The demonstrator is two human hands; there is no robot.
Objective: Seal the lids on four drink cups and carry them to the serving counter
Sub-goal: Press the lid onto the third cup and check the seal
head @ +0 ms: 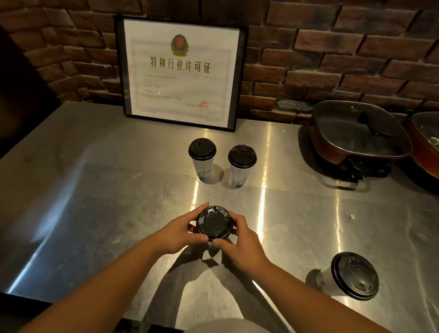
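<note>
A drink cup with a black lid (214, 222) stands on the steel counter (86, 190) right in front of me. My left hand (178, 230) and my right hand (243, 239) both clasp the lid's rim from opposite sides, fingers curled around it. The cup's body is mostly hidden under the lid and my hands. Two more clear cups with black lids stand upright farther back, one on the left (202, 158) and one on the right (241, 164). Another lidded cup (352, 276) stands at the near right.
A framed certificate (181, 71) leans against the brick wall behind the cups. Two lidded electric pans sit at the back right, one (355, 132) nearer the middle, the other (433, 145) cut off by the frame's edge. The counter's front edge runs just below my forearms.
</note>
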